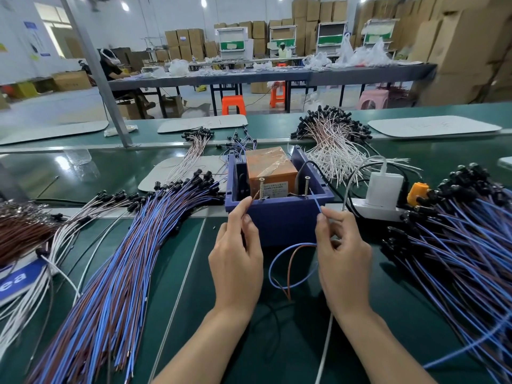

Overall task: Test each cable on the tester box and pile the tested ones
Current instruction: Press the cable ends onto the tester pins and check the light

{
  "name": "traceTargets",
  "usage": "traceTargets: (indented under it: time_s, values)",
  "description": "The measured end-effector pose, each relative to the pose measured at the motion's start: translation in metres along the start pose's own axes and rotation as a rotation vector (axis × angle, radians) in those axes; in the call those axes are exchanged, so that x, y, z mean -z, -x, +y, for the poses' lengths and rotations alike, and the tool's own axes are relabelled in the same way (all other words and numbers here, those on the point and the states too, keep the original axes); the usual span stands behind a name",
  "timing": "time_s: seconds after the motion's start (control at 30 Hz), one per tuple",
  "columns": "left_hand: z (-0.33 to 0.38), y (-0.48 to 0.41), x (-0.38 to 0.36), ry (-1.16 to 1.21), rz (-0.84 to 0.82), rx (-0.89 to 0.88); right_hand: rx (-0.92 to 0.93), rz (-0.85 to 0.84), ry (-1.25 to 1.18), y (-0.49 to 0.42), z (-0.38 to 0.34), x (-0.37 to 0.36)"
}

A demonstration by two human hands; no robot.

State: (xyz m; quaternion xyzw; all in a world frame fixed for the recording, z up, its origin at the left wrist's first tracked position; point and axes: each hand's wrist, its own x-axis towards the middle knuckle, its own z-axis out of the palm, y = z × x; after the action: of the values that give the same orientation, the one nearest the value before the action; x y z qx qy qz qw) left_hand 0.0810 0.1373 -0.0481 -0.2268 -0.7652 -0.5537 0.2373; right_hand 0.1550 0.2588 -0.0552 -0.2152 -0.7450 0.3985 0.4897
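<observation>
My left hand (pixel 237 261) pinches the brown lead (pixel 255 195) by the box's (pixel 279 217) left screw (pixel 261 188), my right hand (pixel 343 261) the blue lead (pixel 316 203) near the right screw (pixel 307 185); either tip may slip and misread

Bare left hand (pixel 236 263) and right hand (pixel 344 264), bare forearms (pixel 370 345).

Bright overhead lights, fisheye edge warp.

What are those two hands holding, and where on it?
One cable, its two wires each pinched near the tip: the left hand holds the brown wire, the right hand the blue wire.
</observation>
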Motion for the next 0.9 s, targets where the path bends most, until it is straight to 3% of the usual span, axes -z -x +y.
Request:
traceTargets:
  time_s: [0.9]
  values:
    - [0.0058,-0.0003,0.0025,-0.088,0.045,-0.098,0.03,-0.019,0.008,-0.0004,0.0027,-0.0011]
